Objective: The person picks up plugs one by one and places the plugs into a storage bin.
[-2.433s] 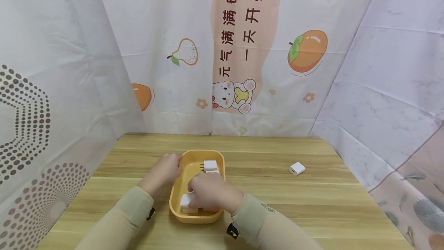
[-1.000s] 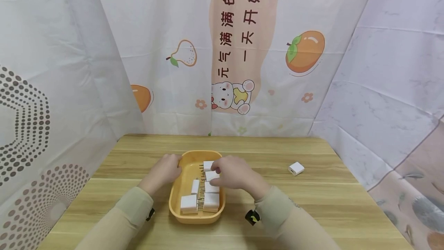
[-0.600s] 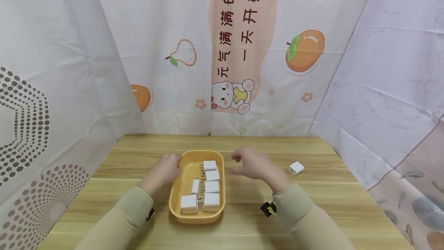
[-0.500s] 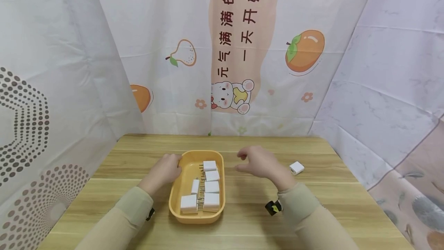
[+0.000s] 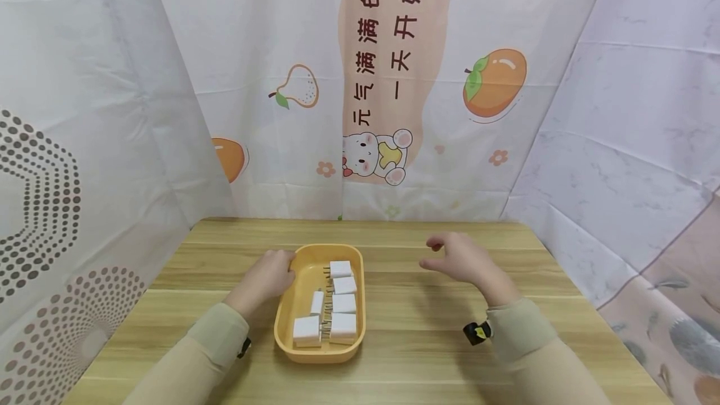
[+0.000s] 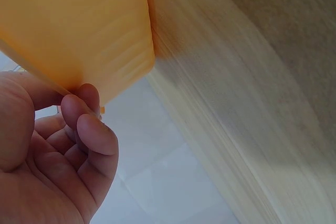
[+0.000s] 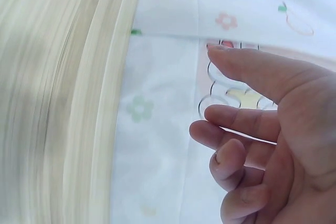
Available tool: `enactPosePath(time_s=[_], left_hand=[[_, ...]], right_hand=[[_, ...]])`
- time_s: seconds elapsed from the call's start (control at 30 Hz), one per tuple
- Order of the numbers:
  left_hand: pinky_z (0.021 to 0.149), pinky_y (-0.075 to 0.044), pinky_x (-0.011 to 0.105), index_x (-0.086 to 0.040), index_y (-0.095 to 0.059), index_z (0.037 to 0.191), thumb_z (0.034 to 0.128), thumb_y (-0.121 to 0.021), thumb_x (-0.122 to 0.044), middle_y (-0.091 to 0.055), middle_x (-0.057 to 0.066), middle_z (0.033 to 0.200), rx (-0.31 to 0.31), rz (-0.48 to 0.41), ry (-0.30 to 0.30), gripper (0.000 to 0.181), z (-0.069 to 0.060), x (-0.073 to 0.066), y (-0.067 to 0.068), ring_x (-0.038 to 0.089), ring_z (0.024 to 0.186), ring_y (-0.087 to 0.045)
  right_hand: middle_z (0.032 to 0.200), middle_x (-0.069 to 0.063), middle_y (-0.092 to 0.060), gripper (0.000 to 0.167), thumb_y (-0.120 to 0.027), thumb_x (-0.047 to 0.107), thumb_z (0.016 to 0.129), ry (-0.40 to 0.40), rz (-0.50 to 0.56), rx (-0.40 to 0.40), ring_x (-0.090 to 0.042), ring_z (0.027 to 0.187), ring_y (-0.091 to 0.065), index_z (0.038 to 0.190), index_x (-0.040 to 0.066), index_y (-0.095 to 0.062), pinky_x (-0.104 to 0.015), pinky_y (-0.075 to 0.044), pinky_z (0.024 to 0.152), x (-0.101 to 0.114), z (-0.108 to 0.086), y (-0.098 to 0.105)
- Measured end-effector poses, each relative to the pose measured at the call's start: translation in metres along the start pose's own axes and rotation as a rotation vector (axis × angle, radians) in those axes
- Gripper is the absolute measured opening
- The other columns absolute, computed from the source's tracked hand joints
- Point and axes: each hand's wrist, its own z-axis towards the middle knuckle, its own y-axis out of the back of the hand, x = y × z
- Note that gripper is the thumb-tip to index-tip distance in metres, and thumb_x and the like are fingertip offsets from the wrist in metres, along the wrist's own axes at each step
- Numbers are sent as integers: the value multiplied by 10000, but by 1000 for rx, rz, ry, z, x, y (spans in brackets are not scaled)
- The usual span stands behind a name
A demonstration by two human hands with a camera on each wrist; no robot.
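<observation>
My left hand [image 5: 269, 275] pinches the left rim of a yellow-orange plastic tray [image 5: 319, 355]; in the left wrist view thumb and fingers meet on the tray's edge [image 6: 79, 19]. Inside lie several white charger plugs with metal prongs. A column of them, the front charger plug [image 5: 343, 327] among them, runs along the right wall, prongs leftward. Left of it sit a narrow charger plug [image 5: 317, 302] and a bigger charger plug [image 5: 306, 330]. Over the right part of the table, my right hand [image 5: 464, 260] hangs with fingers loosely bent and thumb apart, holding nothing.
The wood-grain table [image 5: 405, 355] ends at the back against a printed curtain [image 5: 315, 199]. More curtains hang at the left and right sides. A lone charger plug on the right is hidden behind my right hand and wrist.
My right hand has left the charger plugs in the tray and moved right, now covering the lone charger plug on the table. The left hand and tray stay put.
</observation>
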Motion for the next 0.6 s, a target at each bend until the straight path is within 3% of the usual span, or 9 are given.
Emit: enactPosePath(time_s=[0.23, 0.6], left_hand=[[416, -381, 249, 79, -590, 1362, 942, -599, -30, -516, 32, 605, 2, -9, -10, 434, -1, 1, 0, 94, 438, -365], [441, -424, 276, 77, -597, 1354, 934, -606, -36, -537, 27, 636, -5, -1, -10, 435, 0, 2, 0, 108, 449, -407]], right_hand=[[1129, -140, -706, 547, -765, 439, 868, -46, 2, -22, -368, 1087, -651, 1217, 22, -707, -545, -504, 903, -26, -6, 6], [1175, -220, -684, 673, -751, 490, 873, -126, 13, -18, -418, 1100, -633, 1269, -46, -656, -578, -496, 894, -51, -14, 13]])
